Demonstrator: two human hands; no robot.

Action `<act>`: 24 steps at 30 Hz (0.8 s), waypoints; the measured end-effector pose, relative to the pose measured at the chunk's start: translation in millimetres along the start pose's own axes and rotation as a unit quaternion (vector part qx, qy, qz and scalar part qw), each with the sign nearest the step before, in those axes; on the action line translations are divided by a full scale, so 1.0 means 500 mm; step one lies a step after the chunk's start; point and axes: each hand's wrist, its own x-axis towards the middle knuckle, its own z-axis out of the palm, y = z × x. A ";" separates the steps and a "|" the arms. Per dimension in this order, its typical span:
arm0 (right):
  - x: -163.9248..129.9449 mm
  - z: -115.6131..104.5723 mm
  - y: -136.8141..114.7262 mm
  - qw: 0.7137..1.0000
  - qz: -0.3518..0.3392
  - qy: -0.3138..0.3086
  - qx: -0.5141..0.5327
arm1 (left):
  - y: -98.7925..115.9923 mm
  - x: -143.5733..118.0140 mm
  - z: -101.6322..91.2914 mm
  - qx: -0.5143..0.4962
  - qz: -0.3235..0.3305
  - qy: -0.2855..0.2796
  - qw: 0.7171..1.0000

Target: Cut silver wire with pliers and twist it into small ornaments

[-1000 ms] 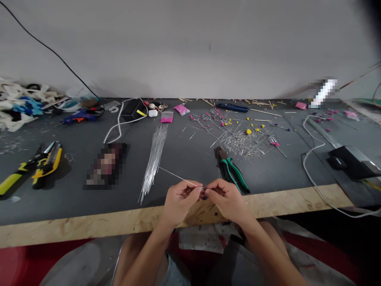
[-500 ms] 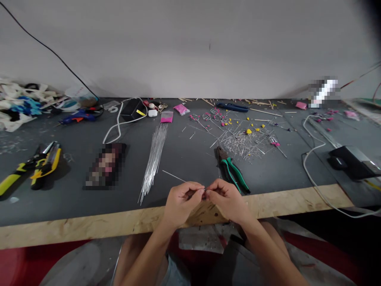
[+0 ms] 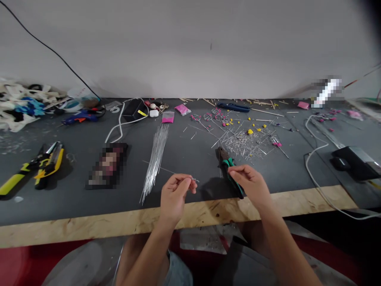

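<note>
My left hand [image 3: 176,194] is closed in a pinch on a thin metal wire [image 3: 167,170]. The wire's long tail points left over the bundle, and a small twisted end [image 3: 195,180] sticks out past my fingertips. At the green-handled pliers [image 3: 225,156], my right hand [image 3: 249,184] has its fingers curled and closed over the handles, covering part of them. The jaws of the pliers point away from me on the dark table. Left of my hands lies a bundle of straight silver wires [image 3: 155,163].
Clipped wire pieces [image 3: 245,143] lie scattered beyond the pliers, near wire shapes with pink bits [image 3: 218,118]. Pink packets [image 3: 168,117] and a blue cutter [image 3: 233,107] are at the back. A phone [image 3: 107,166] and yellow-black pliers [image 3: 47,167] lie left; a white cable [image 3: 311,153] runs right.
My hands were together at the wire's end; now they are apart. The right hand has moved right to the pliers, while the left keeps the wire, whose twisted end now shows.
</note>
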 end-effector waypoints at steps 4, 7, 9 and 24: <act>0.024 -0.030 0.055 0.978 -0.044 0.004 -0.203 | 0.008 0.005 -0.001 -0.015 0.025 -0.002 1.000; 0.028 -0.017 0.083 0.950 -0.045 -0.007 -0.309 | 0.010 0.004 0.003 -0.026 0.033 -0.004 0.999; 0.031 -0.005 0.091 0.942 -0.049 0.007 -0.333 | 0.011 0.003 0.005 -0.035 0.030 -0.008 0.999; -0.076 -0.011 -0.014 0.975 0.155 -0.143 0.069 | 0.028 0.006 -0.002 -0.016 0.044 0.041 0.998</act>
